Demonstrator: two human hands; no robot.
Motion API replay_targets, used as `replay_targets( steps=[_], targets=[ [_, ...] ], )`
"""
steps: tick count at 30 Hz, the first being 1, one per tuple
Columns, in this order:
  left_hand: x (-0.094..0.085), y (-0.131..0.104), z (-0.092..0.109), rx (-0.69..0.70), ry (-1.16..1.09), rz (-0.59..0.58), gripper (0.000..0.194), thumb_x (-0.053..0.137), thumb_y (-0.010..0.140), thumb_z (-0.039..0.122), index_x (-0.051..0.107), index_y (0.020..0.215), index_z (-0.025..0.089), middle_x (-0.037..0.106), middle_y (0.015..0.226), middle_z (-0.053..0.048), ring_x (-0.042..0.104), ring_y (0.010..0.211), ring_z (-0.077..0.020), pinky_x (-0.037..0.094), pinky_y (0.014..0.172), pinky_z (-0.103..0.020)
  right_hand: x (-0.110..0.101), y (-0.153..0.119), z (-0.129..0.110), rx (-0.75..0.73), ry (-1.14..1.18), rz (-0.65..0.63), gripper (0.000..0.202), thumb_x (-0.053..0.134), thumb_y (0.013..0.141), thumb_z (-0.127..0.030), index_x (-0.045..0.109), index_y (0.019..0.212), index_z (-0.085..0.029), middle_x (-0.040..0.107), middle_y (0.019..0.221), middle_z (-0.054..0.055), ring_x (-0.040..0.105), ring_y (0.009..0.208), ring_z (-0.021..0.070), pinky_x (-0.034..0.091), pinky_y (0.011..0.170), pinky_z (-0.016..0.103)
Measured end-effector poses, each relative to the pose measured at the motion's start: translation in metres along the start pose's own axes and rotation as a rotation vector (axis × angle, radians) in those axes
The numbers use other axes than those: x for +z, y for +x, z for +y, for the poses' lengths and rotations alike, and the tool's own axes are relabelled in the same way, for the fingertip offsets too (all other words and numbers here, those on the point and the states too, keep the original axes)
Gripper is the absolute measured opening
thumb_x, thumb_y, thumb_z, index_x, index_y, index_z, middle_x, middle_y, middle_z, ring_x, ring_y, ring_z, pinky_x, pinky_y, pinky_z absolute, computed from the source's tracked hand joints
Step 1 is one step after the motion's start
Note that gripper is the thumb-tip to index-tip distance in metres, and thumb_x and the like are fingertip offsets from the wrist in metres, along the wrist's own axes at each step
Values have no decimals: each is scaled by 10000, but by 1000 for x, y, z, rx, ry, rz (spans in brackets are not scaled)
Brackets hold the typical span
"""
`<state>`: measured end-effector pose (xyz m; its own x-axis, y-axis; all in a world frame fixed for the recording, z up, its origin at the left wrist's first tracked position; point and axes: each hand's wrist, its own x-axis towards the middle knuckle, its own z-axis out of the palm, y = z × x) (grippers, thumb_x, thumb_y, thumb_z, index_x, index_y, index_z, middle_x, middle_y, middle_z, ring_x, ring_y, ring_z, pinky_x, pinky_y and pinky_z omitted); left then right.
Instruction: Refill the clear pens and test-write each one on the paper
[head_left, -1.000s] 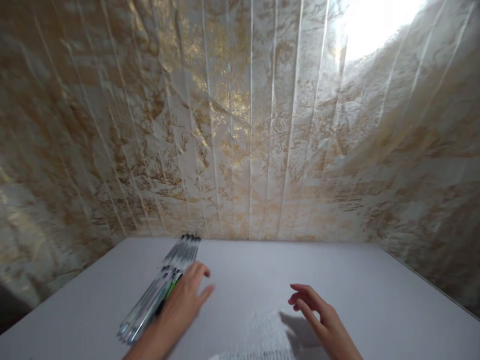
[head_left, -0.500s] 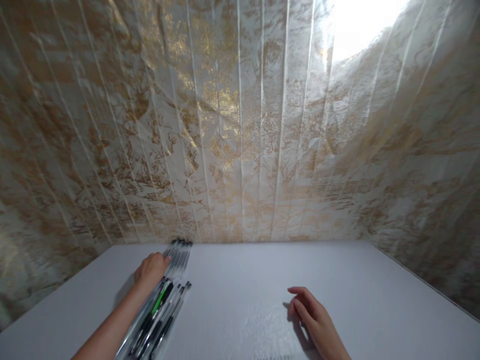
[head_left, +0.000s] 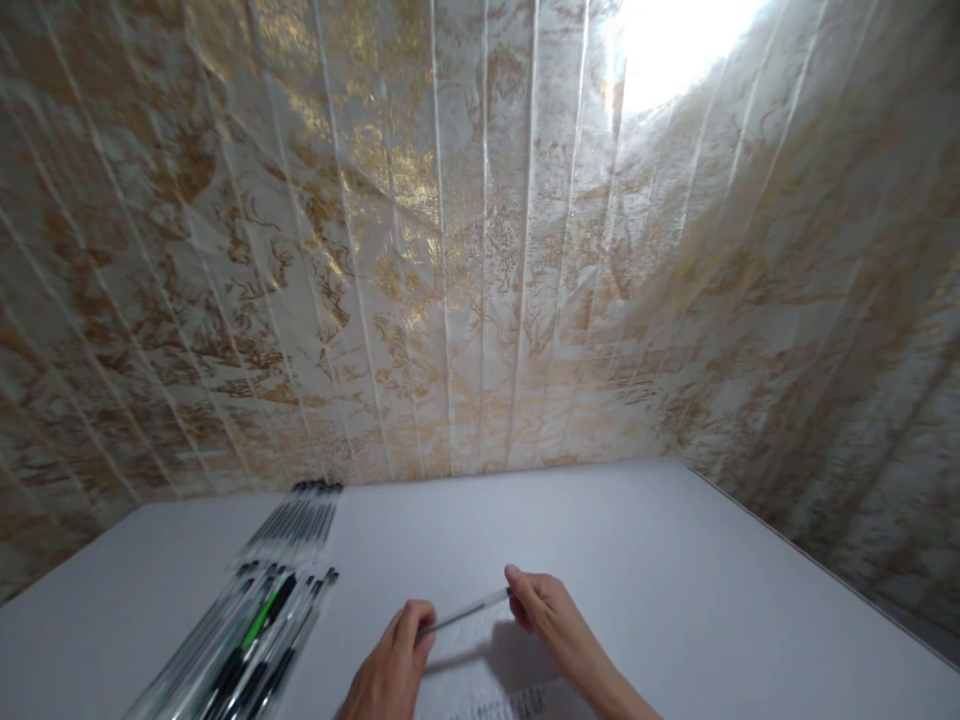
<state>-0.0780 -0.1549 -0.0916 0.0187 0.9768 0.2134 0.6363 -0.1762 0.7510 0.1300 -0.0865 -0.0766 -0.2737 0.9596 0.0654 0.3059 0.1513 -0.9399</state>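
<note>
Between my two hands a thin pen refill [head_left: 474,608], part clear and part dark, is held slanting above the white table [head_left: 637,560]. My left hand [head_left: 394,660] pinches its lower left end. The thumb and fingers of my right hand [head_left: 551,620] close on its upper right end. Left of my hands lies a group of pens [head_left: 262,650], several with clear barrels and one bright green [head_left: 261,618]. Behind them is a row of thin dark refills [head_left: 300,515] with black ends.
A patterned gold and white curtain [head_left: 480,300] hangs behind the table's far edge, with bright glare at upper right. Small dark marks [head_left: 510,703] show at the bottom of the view, too blurred to read.
My left hand has come back from the far row to the middle with a refill. My right hand has moved left and taken its other end. The view has shifted right.
</note>
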Motion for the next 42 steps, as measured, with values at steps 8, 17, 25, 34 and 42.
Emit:
replay_targets(
  steps=[8, 17, 25, 34, 42],
  targets=[
    [-6, 3, -4, -30, 64, -183, 271, 299, 939, 421, 456, 793, 256, 603, 738, 20, 585, 696, -146, 420, 663, -217, 10, -6, 12, -45, -26, 88, 620, 275, 799, -801, 265, 534, -240, 265, 533, -41, 238, 519, 123, 185, 510, 283],
    [-13, 1, -4, -69, -65, -207, 269, 575, 797, 320, 481, 1038, 243, 613, 971, 1, 551, 736, -125, 422, 687, -209, 11, -7, 10, -57, 6, 86, 594, 329, 789, -793, 258, 573, -244, 235, 578, -42, 221, 545, 125, 177, 509, 273],
    [-13, 4, -6, -5, 48, -184, 269, 328, 940, 383, 508, 809, 232, 600, 752, 27, 563, 704, -136, 387, 678, -222, 13, -7, 18, -49, 20, 110, 597, 288, 789, -809, 229, 592, -248, 219, 591, -48, 213, 555, 126, 166, 520, 277],
    [-16, 0, 4, -12, 77, -157, 73, 474, 857, 252, 481, 929, 259, 647, 892, 25, 608, 774, -127, 413, 713, -196, 14, -9, 7, -100, 1, 30, 567, 393, 829, -715, 303, 558, -225, 298, 581, -42, 289, 569, 132, 237, 536, 269],
    [-17, 6, -4, 69, 200, -192, 403, 199, 977, 335, 514, 747, 231, 594, 807, -7, 594, 730, -142, 416, 685, -229, 13, -9, 10, -164, -13, 7, 515, 418, 849, -685, 424, 634, -216, 442, 671, -11, 408, 660, 166, 332, 620, 279]
  ],
)
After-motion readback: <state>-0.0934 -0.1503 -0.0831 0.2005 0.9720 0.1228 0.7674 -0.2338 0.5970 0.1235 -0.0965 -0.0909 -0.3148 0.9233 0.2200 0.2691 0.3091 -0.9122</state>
